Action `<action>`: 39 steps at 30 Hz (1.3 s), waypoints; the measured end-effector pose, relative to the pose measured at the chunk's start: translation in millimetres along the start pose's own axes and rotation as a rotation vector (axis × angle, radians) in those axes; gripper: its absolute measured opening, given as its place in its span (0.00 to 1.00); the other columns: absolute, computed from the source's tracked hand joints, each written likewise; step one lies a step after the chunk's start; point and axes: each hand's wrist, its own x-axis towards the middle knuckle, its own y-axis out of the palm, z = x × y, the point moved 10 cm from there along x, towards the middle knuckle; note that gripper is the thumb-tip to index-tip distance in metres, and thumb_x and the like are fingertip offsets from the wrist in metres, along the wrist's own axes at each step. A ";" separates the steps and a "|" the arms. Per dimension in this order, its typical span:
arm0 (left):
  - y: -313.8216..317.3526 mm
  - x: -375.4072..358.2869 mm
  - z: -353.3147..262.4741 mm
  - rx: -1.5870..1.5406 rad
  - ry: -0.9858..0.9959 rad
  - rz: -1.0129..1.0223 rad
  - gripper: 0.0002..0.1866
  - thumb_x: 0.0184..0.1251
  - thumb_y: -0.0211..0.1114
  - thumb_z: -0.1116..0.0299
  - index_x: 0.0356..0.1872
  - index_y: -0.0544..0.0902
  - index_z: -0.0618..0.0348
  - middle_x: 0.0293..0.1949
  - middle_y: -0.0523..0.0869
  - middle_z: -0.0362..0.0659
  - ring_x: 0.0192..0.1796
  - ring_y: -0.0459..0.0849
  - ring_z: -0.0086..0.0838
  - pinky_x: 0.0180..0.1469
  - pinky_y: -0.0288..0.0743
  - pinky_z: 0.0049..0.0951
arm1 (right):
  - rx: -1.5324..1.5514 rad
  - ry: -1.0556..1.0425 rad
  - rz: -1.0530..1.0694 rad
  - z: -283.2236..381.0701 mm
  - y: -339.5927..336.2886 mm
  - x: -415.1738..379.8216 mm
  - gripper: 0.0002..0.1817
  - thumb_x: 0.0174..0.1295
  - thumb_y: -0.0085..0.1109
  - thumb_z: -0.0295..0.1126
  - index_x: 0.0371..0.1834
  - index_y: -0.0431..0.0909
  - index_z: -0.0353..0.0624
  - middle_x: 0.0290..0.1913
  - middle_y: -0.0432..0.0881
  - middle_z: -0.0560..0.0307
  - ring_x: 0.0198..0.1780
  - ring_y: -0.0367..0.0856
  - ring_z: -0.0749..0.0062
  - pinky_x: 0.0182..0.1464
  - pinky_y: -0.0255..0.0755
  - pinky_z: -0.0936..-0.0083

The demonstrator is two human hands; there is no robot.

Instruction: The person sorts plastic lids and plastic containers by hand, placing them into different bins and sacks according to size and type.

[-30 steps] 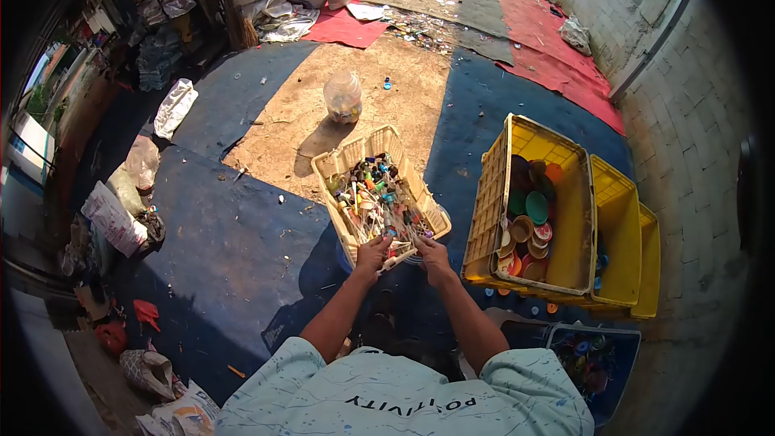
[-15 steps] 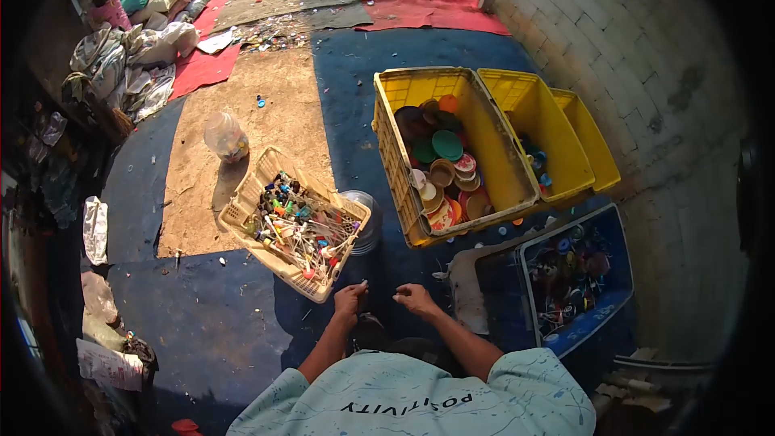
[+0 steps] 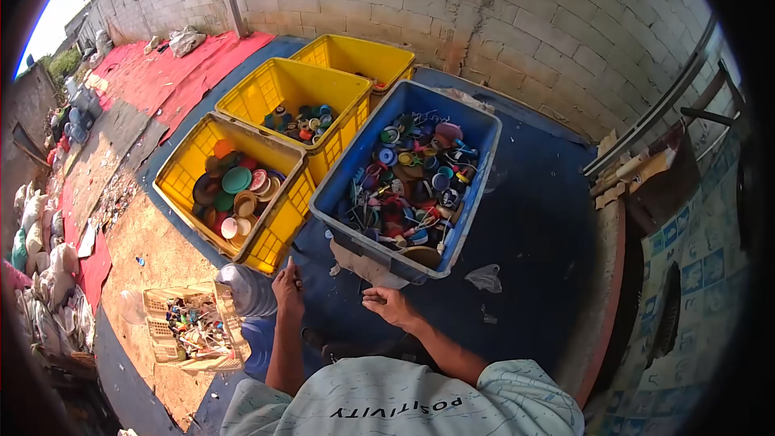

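Observation:
My left hand (image 3: pixel 288 291) is raised beside a clear plastic jug (image 3: pixel 246 289), fingers drawn together on something too small to make out. My right hand (image 3: pixel 391 305) hovers in front of the blue crate (image 3: pixel 363 243), its fingers bent; whether it holds anything is unclear. Mixed caps and plastic bits (image 3: pixel 412 178) fill much of that crate. To the left, a cream basket (image 3: pixel 168 350) holds small coloured pieces and white sticks. Round lids (image 3: pixel 236 180) lie in the nearest yellow crate (image 3: pixel 282 230).
Two more yellow crates (image 3: pixel 355 125) (image 3: pixel 400 59) stand behind, near the block wall (image 3: pixel 484 24). A crumpled clear bag (image 3: pixel 484 278) lies on the blue floor sheet at the right. Sacks (image 3: pixel 56 274) are piled at the far left.
The view has swung to the right, so the crates appear further left and the blue crate is fully in view. Both hands remain in front of my body, the left now pointing more upward.

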 end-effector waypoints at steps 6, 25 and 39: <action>192.9 -68.2 83.0 0.117 0.010 0.200 0.12 0.66 0.66 0.59 0.34 0.81 0.56 0.25 0.77 0.32 0.21 0.69 0.13 0.22 0.61 0.14 | 0.162 0.096 -0.307 -44.7 -191.9 -102.3 0.19 0.62 0.63 0.32 0.54 0.77 0.33 0.45 0.83 0.54 0.46 0.81 0.75 0.51 0.73 0.80; 428.4 29.6 226.6 0.236 -0.081 0.165 0.09 0.66 0.65 0.64 0.37 0.81 0.59 0.27 0.81 0.34 0.23 0.67 0.12 0.25 0.59 0.17 | 0.171 0.122 -0.597 -49.0 -486.0 -53.6 0.16 0.62 0.63 0.32 0.51 0.80 0.38 0.37 0.82 0.63 0.38 0.77 0.84 0.40 0.70 0.84; 429.6 57.6 201.4 -0.020 -0.037 -0.173 0.11 0.67 0.64 0.64 0.42 0.80 0.60 0.28 0.81 0.34 0.23 0.70 0.12 0.22 0.61 0.13 | -0.434 -0.277 0.103 130.6 -483.1 250.0 0.09 0.59 0.62 0.30 0.40 0.81 0.37 0.35 0.85 0.52 0.36 0.84 0.68 0.41 0.75 0.74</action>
